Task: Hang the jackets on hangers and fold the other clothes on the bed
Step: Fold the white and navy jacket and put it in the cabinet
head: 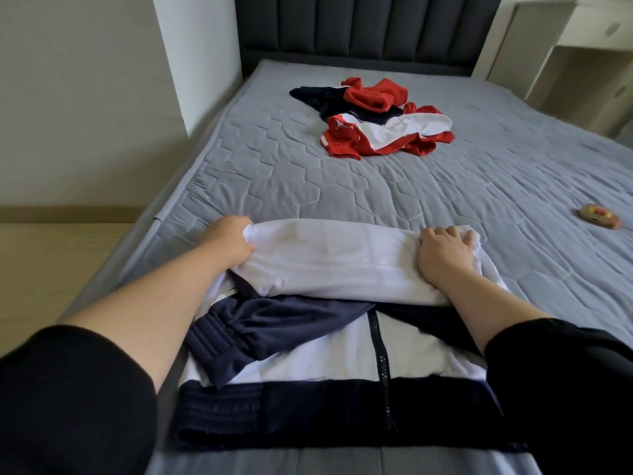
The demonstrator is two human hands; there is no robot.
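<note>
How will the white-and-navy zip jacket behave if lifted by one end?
Probably floppy: the jacket bunches where the left hand grips it and drapes in soft folds. Likely light, since the fabric looks thin and lies nearly flat. It may slide easily on the quilted bed, as the navy sleeve has a slight sheen.

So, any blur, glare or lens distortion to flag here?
Head view: the wide-angle lens bows the bed edges and stretches the corners; light is soft and even, no glare; left hand and right hand on the jacket are sharp enough; small object at right is smeared.
</note>
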